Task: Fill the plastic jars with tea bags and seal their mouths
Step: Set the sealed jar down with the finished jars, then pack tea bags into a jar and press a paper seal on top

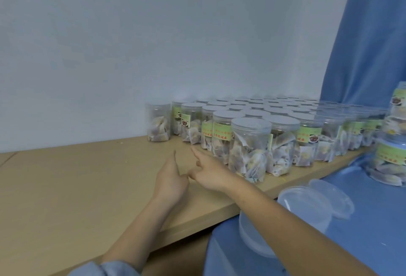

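We reach both arms out over the wooden tabletop (77,188) toward the middle of the frame. Our left hand (170,179) sits just left of centre with its index finger stretched forward and the other fingers folded loosely under; its grip has nothing in it. Our right hand (208,173) lies just beside it, the thumbs close to touching, its index finger pointing up and to the left toward the nearest row of jars; this grip too is empty, with the remaining fingers curled in. A bit of blue sleeve (103,270) shows at the bottom edge. The task's plastic jars (250,144) stand massed in rows on the tabletop from the centre to the right of the frame, all with their pale lids on and tea bags (252,161) visible through the clear walls; many carry green labels. One jar (158,122) stands a little apart at the left end of the group, against the pale wall (153,34). At the far right edge, more filled jars are stacked (393,144) one on another on a blue cloth (373,220) that covers the lower right of the frame. On that cloth, in the lower right, lie clear shallow containers (307,201), one near the tabletop's edge and another (252,234) lower down, partly hidden by our right forearm. A blue curtain (373,45) hangs in the upper right corner.
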A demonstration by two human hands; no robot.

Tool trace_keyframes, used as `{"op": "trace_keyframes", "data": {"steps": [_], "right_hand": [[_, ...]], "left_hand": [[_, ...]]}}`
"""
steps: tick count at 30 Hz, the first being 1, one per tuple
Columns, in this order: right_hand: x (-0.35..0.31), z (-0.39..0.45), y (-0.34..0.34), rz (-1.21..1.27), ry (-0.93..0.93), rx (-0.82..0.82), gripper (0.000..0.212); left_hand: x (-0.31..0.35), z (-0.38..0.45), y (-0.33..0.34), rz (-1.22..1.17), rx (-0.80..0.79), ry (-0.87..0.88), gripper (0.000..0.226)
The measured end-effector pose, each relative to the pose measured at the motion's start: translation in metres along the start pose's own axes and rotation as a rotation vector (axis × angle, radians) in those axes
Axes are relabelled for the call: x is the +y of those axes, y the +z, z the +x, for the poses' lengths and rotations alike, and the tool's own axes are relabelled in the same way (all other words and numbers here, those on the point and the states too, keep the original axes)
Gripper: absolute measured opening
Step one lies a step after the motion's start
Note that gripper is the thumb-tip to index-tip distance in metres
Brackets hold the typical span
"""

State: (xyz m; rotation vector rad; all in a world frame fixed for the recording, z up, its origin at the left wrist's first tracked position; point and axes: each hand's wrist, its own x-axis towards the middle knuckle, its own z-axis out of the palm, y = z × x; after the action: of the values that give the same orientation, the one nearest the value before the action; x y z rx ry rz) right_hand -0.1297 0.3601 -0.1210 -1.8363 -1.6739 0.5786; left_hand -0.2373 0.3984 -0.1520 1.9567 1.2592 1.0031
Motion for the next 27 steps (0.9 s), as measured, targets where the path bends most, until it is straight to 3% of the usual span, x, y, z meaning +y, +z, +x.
{"op": "trace_keyframes", "data": {"steps": [5,9,15,18,21,27], "right_hand": [[-0.006,-0.029,-0.032,0.094,-0.083,0.211,0.050],[0.001,-0.069,-0.086,0.153,-0.082,0.411,0.037],[0.053,-0.154,-0.190,0.181,0.018,0.687,0.019],[0.082,-0.199,-0.236,0.172,0.124,0.774,0.032],[0.110,-0.235,-0.277,0.145,0.179,0.862,0.022],[0.166,-0.270,-0.335,0.114,0.290,0.958,0.036]], "left_hand": [[0.054,-0.017,0.008,-0.144,0.065,0.198,0.046],[0.120,-0.033,0.031,-0.254,0.032,0.348,0.044],[0.237,-0.064,0.107,-0.296,-0.151,0.465,0.036],[0.291,-0.083,0.151,-0.321,-0.282,0.512,0.034],[0.338,-0.096,0.194,-0.322,-0.380,0.579,0.032],[0.396,-0.081,0.270,-0.137,-0.541,0.587,0.050]]}}
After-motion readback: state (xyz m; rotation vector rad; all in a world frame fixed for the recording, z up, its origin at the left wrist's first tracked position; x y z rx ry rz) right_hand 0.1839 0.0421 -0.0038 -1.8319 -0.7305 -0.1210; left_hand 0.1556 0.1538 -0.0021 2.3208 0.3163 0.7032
